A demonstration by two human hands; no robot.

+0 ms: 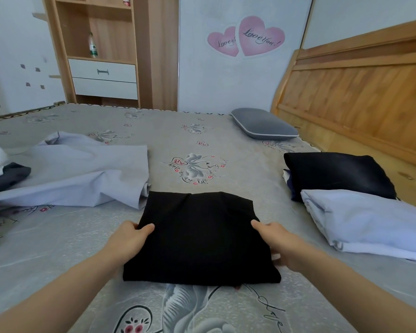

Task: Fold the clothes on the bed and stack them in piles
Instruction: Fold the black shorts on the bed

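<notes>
Bedroom scene, left to right: on a grey bedsheet (70, 239) printed with flowers and script, a white and dark heap of clothes (0, 169) sits at the far left edge, with a pale lilac garment (82, 174) spread unfolded beside it. At centre, a person works on a black garment (199, 236), already folded into a neat rectangle lying flat on the sheet. The left hand (130, 239) grips its left edge, thumb on top and fingers tucked beneath; the right hand (276, 239) holds the right edge the same way. To the right lie 2 folded items, a black folded garment (336, 174) and, nearer, a lilac folded garment (370, 219), touching each other. A grey pillow (264, 124) rests by the wooden headboard (360, 92).

Folding of this piece looks finished; the step in hand appears to be lifting it. The next move likely calls for carrying it level to the right-hand piles so the folds hold.

Behind, 2 pink heart stickers (247, 38) on the wall read "Love You!". A bottle (93, 45) stands on the shelf unit (106, 68); its label is too small to read.
</notes>
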